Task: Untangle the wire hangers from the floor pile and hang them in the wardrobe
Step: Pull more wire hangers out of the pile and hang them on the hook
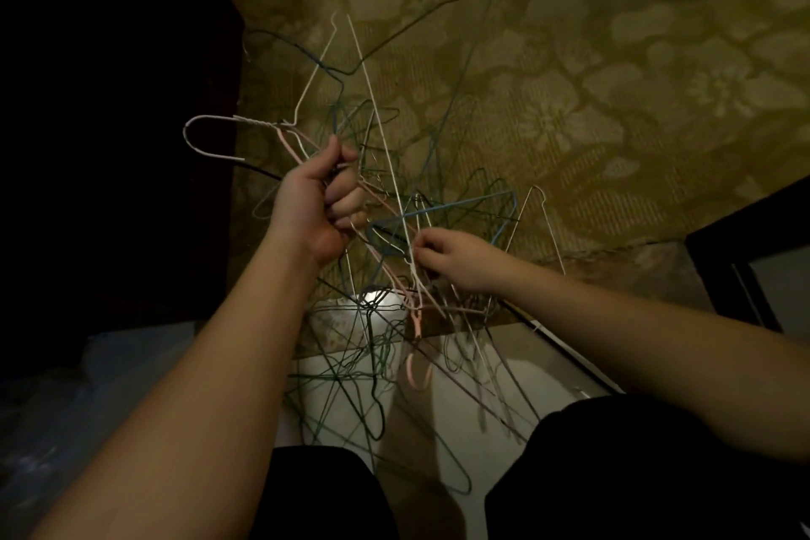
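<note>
A tangle of wire hangers point(394, 206) in white, pink, blue and dark green hangs lifted above the floor in the middle of the view. My left hand point(322, 206) grips a bunch of the wires in a fist, with a pale hanger's hook point(206, 138) sticking out to the left. My right hand point(456, 261) pinches a thin white wire point(385, 153) lower in the tangle. More hangers point(372, 368) trail down onto the pale floor between my knees. A pink hook point(416, 373) dangles at the bottom. The wardrobe's inside is too dark to make out.
A patterned olive carpet point(570, 79) covers the floor ahead. Dark furniture point(109, 123) fills the left side. A dark-framed panel point(754, 276) stands at the right edge. My legs in black shorts point(635, 474) are at the bottom.
</note>
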